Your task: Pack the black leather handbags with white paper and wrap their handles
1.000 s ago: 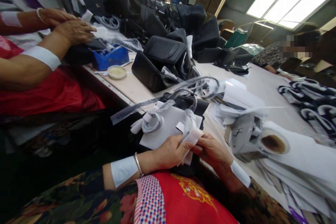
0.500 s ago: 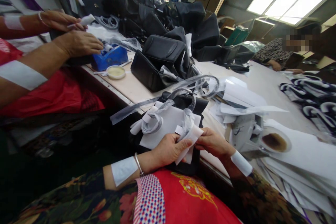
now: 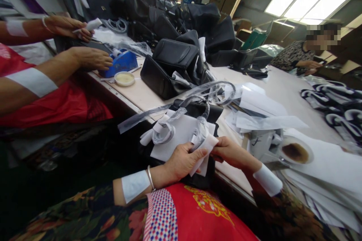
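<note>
A black handbag rests at the table edge in front of me, its handles wrapped in clear plastic film. White sheet material lies over its front, with a wrapped coil on the left. My left hand is closed, thumb on top, around a folded white strip by the right handle end. At the strip's right edge my right hand pinches its folded side; those fingertips are partly hidden.
On the left, a co-worker's hands hover near a blue holder and a shallow dish. Black bags are piled behind. To the right are white papers and a bowl with brown residue. Another person sits across the table.
My hands stay on the white strip, with the right wrist shifted slightly right. The left co-worker's hands have moved apart, and the person across has raised their hands.
</note>
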{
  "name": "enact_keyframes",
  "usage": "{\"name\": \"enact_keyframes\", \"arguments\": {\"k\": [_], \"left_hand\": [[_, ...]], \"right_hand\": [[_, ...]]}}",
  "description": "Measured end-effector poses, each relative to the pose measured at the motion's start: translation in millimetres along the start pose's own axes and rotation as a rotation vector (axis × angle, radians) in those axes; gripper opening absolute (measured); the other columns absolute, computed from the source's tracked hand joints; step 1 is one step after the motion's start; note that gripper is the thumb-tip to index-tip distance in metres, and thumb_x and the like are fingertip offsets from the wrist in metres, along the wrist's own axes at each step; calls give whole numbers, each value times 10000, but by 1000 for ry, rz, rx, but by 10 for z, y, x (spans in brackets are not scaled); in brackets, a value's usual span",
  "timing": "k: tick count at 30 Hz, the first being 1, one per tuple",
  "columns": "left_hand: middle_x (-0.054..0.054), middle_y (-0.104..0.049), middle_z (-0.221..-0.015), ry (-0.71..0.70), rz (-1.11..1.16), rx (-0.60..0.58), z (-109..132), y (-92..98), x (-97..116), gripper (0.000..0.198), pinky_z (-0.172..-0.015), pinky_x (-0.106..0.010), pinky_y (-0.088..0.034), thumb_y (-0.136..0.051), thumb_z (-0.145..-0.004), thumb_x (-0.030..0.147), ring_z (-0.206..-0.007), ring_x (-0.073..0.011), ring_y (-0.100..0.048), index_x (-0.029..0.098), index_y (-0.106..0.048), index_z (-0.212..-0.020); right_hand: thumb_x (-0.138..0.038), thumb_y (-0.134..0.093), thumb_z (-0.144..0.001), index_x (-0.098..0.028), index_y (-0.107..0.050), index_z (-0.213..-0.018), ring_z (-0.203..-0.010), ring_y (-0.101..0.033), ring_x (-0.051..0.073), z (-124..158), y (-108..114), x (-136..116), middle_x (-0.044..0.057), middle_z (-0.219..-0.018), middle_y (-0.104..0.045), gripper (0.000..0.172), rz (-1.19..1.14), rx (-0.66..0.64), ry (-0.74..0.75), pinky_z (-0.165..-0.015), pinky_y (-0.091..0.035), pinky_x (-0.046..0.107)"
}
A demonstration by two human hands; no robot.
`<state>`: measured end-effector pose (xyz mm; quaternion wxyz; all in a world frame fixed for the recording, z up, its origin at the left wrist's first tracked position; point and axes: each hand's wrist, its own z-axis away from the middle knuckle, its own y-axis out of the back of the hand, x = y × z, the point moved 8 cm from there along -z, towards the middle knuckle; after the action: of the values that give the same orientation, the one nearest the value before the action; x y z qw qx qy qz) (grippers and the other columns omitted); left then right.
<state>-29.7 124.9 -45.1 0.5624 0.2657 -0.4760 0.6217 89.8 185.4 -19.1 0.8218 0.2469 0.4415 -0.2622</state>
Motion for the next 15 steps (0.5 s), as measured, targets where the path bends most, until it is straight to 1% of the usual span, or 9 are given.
{"name": "enact_keyframes", "arguments": {"k": [3, 6, 9, 11, 15], "left_hand": [[-4, -635, -609, -5, -41, 0, -15, 4, -21, 660, -389, -202, -418, -690, -732, 737, -459, -127, -582, 118, -658, -956], [5, -608, -565, -25, -34, -9, -19, 3, -9, 667, -380, -197, -384, -665, -743, 754, -432, -114, -544, 115, -653, -931], [14, -591, -544, -31, 4, -11, -17, 4, -9, 666, -380, -199, -363, -667, -744, 753, -417, -102, -511, 111, -648, -921], [19, -590, -551, -23, 36, -6, -16, 8, -22, 665, -379, -203, -355, -685, -739, 738, -414, -101, -506, 109, -642, -950], [30, -600, -619, -48, 117, 5, -8, 20, -15, 661, -390, -196, -374, -736, -729, 689, -429, -95, -523, 121, -614, -1047]], "right_hand": [[-239, -560, -719, -193, -530, -585, -450, -355, 80, -1, 11, -32, -56, -474, -435, 144, 117, 49, 18, -447, -265, 234], [-246, -544, -731, -191, -555, -604, -460, -364, 86, -17, -40, -60, -52, -492, -439, 138, 150, 35, 32, -454, -271, 240], [-247, -547, -732, -190, -561, -610, -468, -382, 90, -30, -81, -92, -47, -500, -451, 136, 122, 13, 36, -465, -285, 242], [-252, -565, -727, -187, -558, -609, -467, -375, 87, -34, -102, -96, -49, -495, -447, 135, 85, -25, 27, -466, -278, 240], [-343, -635, -757, -188, -516, -597, -477, -371, 78, -45, -127, -47, -51, -513, -439, 253, -14, -103, 11, -461, -264, 229]]}}
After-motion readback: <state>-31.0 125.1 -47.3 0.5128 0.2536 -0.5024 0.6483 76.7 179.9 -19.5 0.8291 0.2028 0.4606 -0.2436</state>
